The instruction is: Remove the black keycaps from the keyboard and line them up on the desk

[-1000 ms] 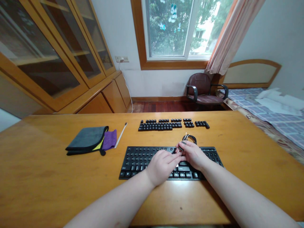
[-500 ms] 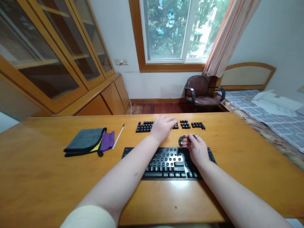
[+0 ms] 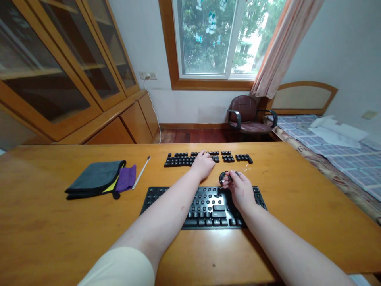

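A black keyboard (image 3: 205, 222) lies in front of me, with many bare switch posts in its upper rows and keycaps on its lower rows. Beyond it, loose black keycaps (image 3: 180, 159) are laid out in rows. My left hand (image 3: 203, 166) reaches over the keyboard to these rows, its fingers curled down among the keycaps; whatever is under the fingertips is hidden. Above the keyboard's upper right part, my right hand (image 3: 240, 190) is closed on a black keycap puller (image 3: 222, 178) with thin wire ends, partly covered by the fingers.
Left of the keyboard lie a folded grey cloth (image 3: 95, 176), a purple cloth (image 3: 126, 178) and a thin white brush (image 3: 141, 172) with a dark tip. Past the wooden table (image 3: 74, 242) are a chair (image 3: 245, 113), a bed (image 3: 330, 139) and a glass-door cabinet (image 3: 98, 115).
My left hand has drawn in slightly, its outstretched fingers now bent down onto the keycap rows. My right hand still holds the puller in place. The view has shifted a little.
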Tool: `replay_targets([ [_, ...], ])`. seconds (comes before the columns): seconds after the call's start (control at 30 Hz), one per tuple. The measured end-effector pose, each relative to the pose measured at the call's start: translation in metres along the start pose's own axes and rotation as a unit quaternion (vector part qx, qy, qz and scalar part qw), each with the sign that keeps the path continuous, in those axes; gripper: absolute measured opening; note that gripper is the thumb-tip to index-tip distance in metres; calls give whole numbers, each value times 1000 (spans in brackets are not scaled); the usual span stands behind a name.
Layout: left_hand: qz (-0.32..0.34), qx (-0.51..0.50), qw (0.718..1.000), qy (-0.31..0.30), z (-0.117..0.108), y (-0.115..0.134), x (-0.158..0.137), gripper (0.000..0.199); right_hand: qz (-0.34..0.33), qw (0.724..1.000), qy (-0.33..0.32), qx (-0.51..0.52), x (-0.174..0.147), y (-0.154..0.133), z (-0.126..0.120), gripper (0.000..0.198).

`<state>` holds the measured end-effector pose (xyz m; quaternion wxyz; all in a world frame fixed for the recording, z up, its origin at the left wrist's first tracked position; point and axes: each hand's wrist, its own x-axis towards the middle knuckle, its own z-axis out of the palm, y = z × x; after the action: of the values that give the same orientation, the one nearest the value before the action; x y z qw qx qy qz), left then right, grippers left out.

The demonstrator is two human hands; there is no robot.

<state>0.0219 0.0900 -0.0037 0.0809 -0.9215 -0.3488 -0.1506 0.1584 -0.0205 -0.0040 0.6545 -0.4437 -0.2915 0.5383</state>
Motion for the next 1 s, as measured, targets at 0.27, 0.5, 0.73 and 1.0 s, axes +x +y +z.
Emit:
replay_targets([
  [0.27,-56,-23,998,31,-1,-7,-3,12,1,1000,5,-11,-2,-2,2,27],
  [0.5,-79,-25,996,38,0,-8,-2,10,-3,1000,11,-4,-1,-2,2,28],
  [0.73,-84,-25,995,42,0,-8,-2,11,3,1000,8,1,-2,-2,1,26],
  [1.0,-89,-26,995,25,0,-8,-2,13,8,1000,2,8,-1,0,1,25],
])
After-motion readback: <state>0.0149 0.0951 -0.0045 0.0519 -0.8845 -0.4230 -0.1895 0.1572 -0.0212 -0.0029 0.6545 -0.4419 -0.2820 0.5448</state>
